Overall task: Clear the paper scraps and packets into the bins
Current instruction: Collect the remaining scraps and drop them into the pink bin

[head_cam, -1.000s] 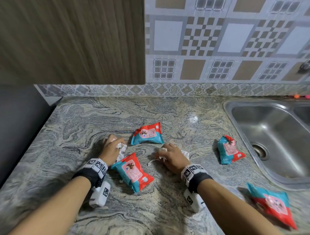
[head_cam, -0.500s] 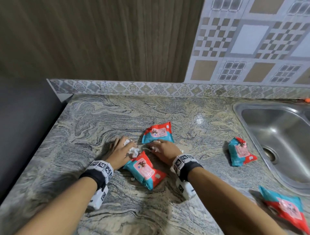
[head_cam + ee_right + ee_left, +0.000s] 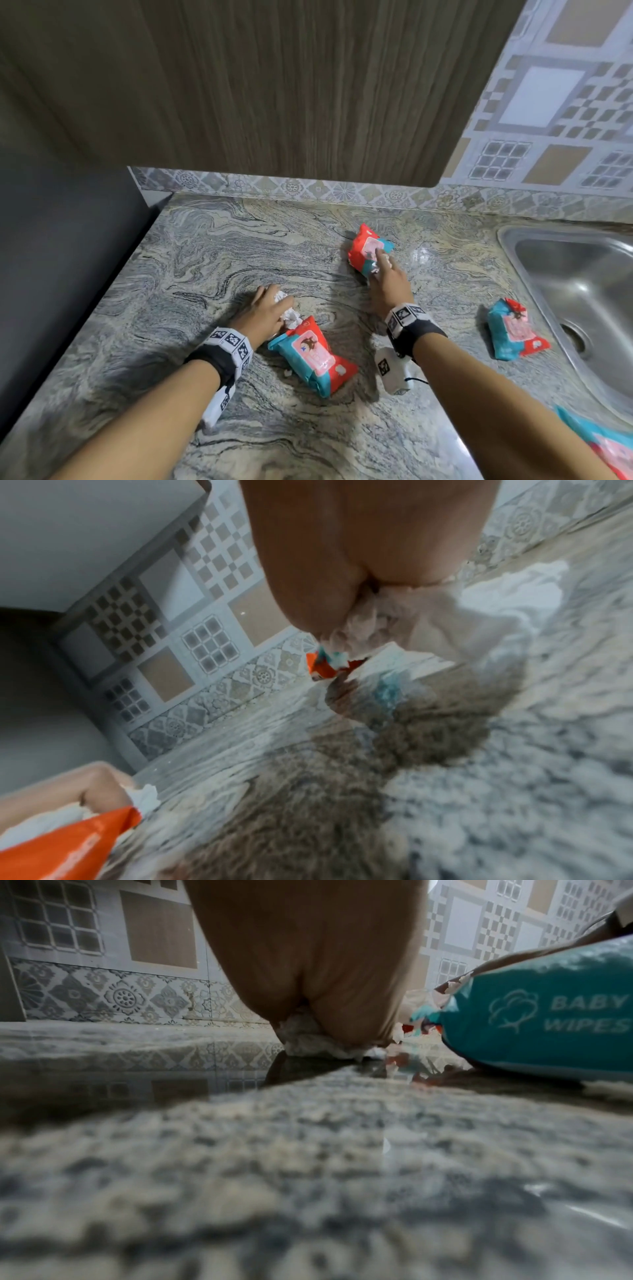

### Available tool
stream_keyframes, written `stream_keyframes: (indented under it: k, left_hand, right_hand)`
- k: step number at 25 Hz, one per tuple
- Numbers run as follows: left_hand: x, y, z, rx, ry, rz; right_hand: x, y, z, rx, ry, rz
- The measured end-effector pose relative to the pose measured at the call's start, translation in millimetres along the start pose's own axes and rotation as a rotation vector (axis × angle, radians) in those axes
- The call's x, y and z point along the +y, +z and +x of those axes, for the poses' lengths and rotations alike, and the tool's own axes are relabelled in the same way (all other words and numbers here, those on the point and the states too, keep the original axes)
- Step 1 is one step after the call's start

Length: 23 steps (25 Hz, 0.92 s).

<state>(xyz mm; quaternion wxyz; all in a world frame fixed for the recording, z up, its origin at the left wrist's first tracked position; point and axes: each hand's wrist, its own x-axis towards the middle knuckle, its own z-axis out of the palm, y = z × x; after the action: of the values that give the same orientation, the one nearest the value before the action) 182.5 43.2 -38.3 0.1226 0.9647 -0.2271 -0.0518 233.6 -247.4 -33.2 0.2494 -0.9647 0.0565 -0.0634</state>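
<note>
Both hands work the marbled bench [image 3: 212, 246]: the left hand [image 3: 265, 313] clutches crumpled paper scraps [image 3: 290, 313]; the right hand [image 3: 388, 286], scraps bunched inside, reaches a baby-wipes packet [image 3: 366, 248]. Close fully before lifting, lest scraps spill.

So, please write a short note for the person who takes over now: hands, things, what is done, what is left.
Left hand: grips white paper scraps on the counter, beside the near packet.
Right hand: holds scraps and reaches onto the far packet; whether it grips the packet, I cannot tell.
Third packet lies near the sink; a fourth packet is at the lower right edge.
Done: scraps mostly gathered in both hands.
Left: all four packets and the scraps must go to the bins, which are not in view.
</note>
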Motion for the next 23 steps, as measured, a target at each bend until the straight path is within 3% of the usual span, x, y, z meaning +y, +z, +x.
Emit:
stream_keyframes:
  k: [3, 6, 8, 11, 14, 17, 23]
  left_hand:
    - [-1, 1, 2, -0.012, 0.005, 0.018]
    - [-2, 3, 1, -0.026, 0.011, 0.067]
    - [-5, 2, -1, -0.033, -0.018, 0.115]
    - [-16, 1, -11, -0.001, -0.052, 0.119]
    - [-26, -2, -36, 0.003, -0.187, 0.096]
    - [-29, -6, -59, 0.025, -0.295, -0.013]
    - [-7, -2, -90, 0.06, -0.388, -0.075]
  right_hand:
    - [-25, -5, -24, 0.089, -0.017, 0.131]
    - [-71, -4, -56, 0.104, -0.06, 0.409]
    - [-101, -1, -77, 0.019, -0.046, 0.604]
    - [-137, 17, -112, -0.228, 0.046, 0.745]
    - [-152, 28, -150, -0.386, 0.074, 0.579]
    - [-140, 18, -161, -0.258, 0.055, 0.443]
    - [-68, -24, -154, -0.075, 0.219, 0.253]
